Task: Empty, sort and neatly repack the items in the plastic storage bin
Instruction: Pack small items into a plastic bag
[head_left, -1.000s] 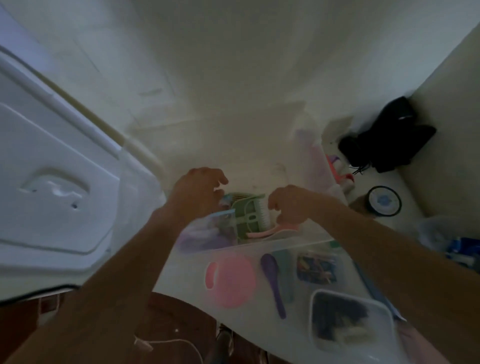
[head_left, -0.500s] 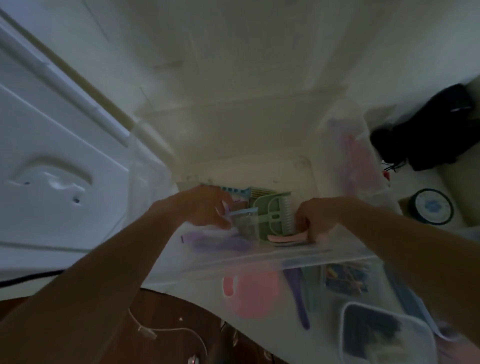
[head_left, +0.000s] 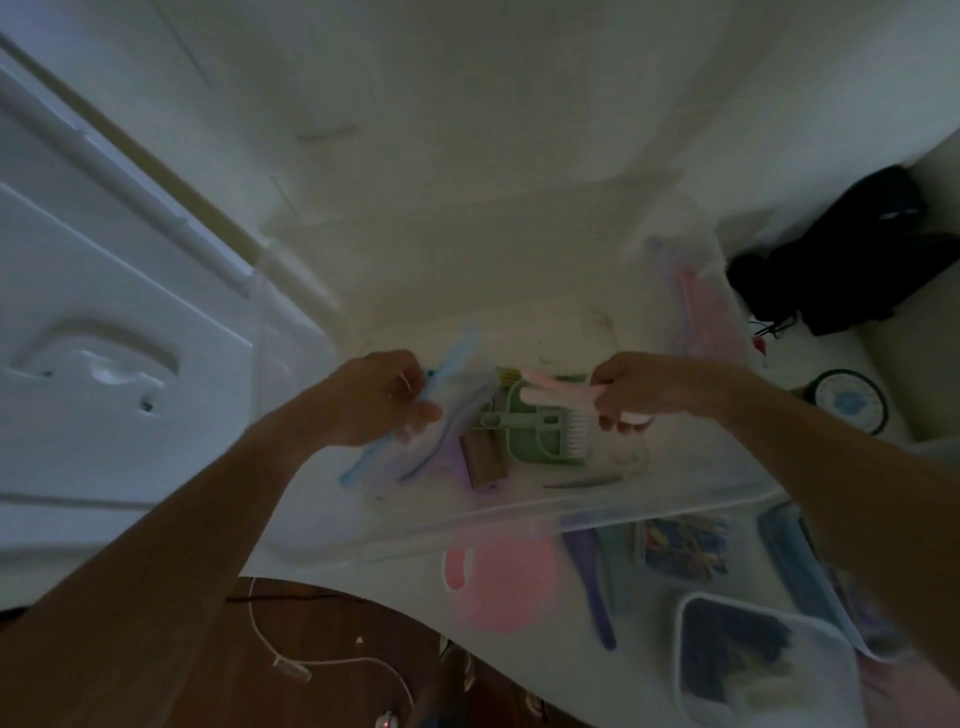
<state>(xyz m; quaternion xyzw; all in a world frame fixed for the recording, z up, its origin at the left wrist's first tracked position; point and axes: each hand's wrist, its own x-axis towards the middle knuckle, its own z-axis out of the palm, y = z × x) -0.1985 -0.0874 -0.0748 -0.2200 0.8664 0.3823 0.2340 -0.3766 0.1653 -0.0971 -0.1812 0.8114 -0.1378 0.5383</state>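
Note:
A clear plastic storage bin (head_left: 613, 512) stands on the white table in front of me. Both hands reach inside it. My left hand (head_left: 374, 397) pinches a clear zip bag with a blue seal (head_left: 452, 364) that holds purple items. My right hand (head_left: 636, 392) grips a pink comb-like piece (head_left: 550, 395) just above a green mini dustpan with a white brush (head_left: 540, 428). A brown and purple brush (head_left: 483, 460) lies on the bin floor between the two hands.
The bin's white lid (head_left: 104, 364) lies at the left. Near the front edge sit a pink round case (head_left: 501, 582), a purple comb (head_left: 592, 587), a small box of coloured clips (head_left: 685, 545) and a clear tub of dark items (head_left: 753, 654). A black bag (head_left: 852, 260) is at the far right.
My left hand has taken up the zip bag and drawn it left. My right hand has lifted the pink piece off the dustpan. The view shifted down slightly.

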